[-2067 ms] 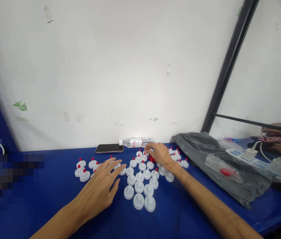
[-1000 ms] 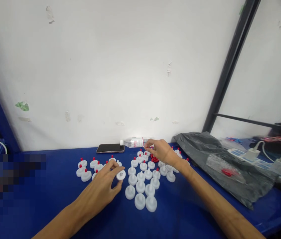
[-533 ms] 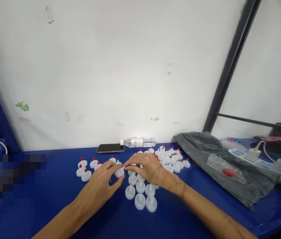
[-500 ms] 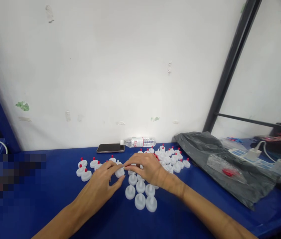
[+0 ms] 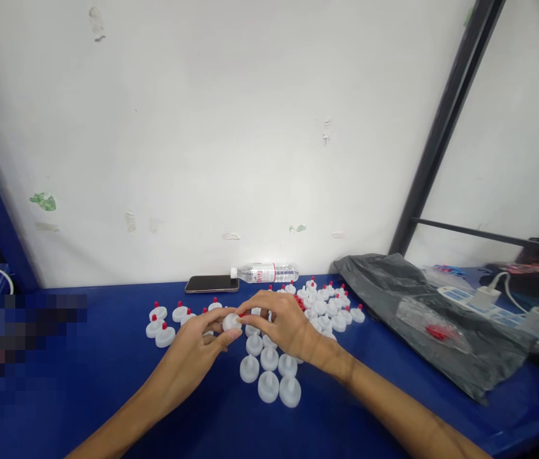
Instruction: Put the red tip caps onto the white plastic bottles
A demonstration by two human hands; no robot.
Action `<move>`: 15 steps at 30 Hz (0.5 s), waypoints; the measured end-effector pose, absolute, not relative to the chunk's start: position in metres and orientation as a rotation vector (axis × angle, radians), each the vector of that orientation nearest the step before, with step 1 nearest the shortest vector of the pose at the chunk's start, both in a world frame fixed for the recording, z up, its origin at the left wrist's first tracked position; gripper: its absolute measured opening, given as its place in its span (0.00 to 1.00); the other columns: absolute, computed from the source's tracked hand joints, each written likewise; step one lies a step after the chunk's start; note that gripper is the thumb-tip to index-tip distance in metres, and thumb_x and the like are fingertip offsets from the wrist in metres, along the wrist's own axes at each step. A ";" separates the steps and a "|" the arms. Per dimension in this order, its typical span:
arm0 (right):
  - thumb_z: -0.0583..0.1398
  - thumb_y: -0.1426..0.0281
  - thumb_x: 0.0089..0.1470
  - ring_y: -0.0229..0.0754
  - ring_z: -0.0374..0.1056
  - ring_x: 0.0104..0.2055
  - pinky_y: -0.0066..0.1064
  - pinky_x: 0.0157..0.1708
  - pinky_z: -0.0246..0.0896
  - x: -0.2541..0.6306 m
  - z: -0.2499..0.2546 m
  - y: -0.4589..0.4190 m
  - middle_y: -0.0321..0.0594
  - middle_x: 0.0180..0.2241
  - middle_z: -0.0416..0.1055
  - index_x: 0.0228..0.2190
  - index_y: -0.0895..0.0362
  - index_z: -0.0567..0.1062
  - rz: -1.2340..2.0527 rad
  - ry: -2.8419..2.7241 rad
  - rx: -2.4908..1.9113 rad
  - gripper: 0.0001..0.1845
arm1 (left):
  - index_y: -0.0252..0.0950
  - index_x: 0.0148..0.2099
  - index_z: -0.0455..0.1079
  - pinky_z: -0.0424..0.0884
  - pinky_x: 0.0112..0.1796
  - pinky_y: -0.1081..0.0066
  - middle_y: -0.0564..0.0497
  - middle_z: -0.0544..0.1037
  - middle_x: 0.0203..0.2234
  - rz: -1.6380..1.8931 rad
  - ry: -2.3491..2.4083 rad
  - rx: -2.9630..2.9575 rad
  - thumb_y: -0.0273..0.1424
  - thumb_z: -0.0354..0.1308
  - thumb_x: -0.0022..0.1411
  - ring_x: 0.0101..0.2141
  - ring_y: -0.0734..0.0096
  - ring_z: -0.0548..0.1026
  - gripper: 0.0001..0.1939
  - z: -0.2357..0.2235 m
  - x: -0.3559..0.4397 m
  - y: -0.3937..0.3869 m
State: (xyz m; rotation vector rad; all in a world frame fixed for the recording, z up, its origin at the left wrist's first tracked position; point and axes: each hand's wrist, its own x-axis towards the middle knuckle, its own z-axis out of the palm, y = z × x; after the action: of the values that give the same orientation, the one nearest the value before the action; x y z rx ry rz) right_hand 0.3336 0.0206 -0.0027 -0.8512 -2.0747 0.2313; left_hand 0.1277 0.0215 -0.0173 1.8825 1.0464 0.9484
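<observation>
My left hand (image 5: pixel 197 347) is closed on a white bottle cap (image 5: pixel 231 322), lifted a little off the blue table (image 5: pixel 107 382). My right hand (image 5: pixel 281 324) pinches a small red tip (image 5: pixel 243 313) against the top of that cap. Below both hands stand several plain white caps (image 5: pixel 269 376). Several white caps with red tips (image 5: pixel 164 322) sit to the left, and several more (image 5: pixel 329 303) lie behind my right hand. A few loose red tips (image 5: pixel 301 301) show just past my right hand.
A dark phone (image 5: pixel 211 284) and a lying water bottle (image 5: pixel 264 273) rest against the white wall. A grey plastic bag (image 5: pixel 417 312) with a clear pouch of red parts (image 5: pixel 434 330) covers the table's right side. Power strips and cables (image 5: pixel 489 299) lie beyond it.
My left hand picked a white cap off the table and raised it. My right hand came from the far red tips over to that cap, bringing a red tip to its top.
</observation>
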 end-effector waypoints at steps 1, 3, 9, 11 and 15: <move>0.65 0.69 0.59 0.37 0.73 0.34 0.26 0.34 0.66 0.333 -0.003 0.020 0.35 0.36 0.80 0.39 0.52 0.82 0.240 -2.068 -0.838 0.05 | 0.37 0.56 0.73 0.78 0.39 0.64 0.47 0.81 0.39 0.927 0.979 1.784 0.45 0.61 0.63 0.39 0.59 0.79 0.24 -0.016 0.128 0.022; 0.65 0.69 0.59 0.36 0.72 0.33 0.26 0.34 0.66 0.332 -0.004 0.019 0.36 0.35 0.79 0.38 0.53 0.82 0.255 -2.072 -0.809 0.05 | 0.37 0.58 0.71 0.78 0.44 0.62 0.45 0.82 0.44 0.901 0.879 1.626 0.43 0.65 0.60 0.46 0.56 0.79 0.27 -0.015 0.127 0.022; 0.64 0.69 0.60 0.35 0.70 0.31 0.26 0.33 0.67 0.329 -0.009 0.017 0.37 0.35 0.77 0.40 0.52 0.81 0.268 -2.128 -0.771 0.06 | 0.37 0.56 0.75 0.74 0.53 0.58 0.42 0.78 0.54 0.857 0.740 1.387 0.40 0.63 0.64 0.56 0.52 0.75 0.21 -0.006 0.122 0.017; 0.64 0.69 0.60 0.35 0.70 0.31 0.26 0.33 0.67 0.329 -0.009 0.016 0.37 0.35 0.76 0.40 0.53 0.81 0.264 -2.130 -0.756 0.06 | 0.38 0.56 0.75 0.74 0.53 0.59 0.43 0.78 0.54 0.847 0.721 1.377 0.40 0.64 0.64 0.56 0.52 0.74 0.21 -0.005 0.122 0.015; 0.65 0.68 0.59 0.34 0.69 0.29 0.25 0.32 0.68 0.329 -0.010 0.017 0.37 0.36 0.76 0.39 0.52 0.81 0.299 -2.144 -0.745 0.06 | 0.37 0.54 0.76 0.73 0.52 0.59 0.43 0.81 0.50 0.839 0.792 1.385 0.41 0.68 0.59 0.52 0.52 0.77 0.24 -0.003 0.123 0.015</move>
State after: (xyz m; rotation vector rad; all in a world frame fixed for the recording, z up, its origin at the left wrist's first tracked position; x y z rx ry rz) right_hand 0.3290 0.0172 -0.0100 -0.7448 -2.1440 0.2993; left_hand 0.1235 0.0146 -0.0034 1.3845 0.7922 0.8392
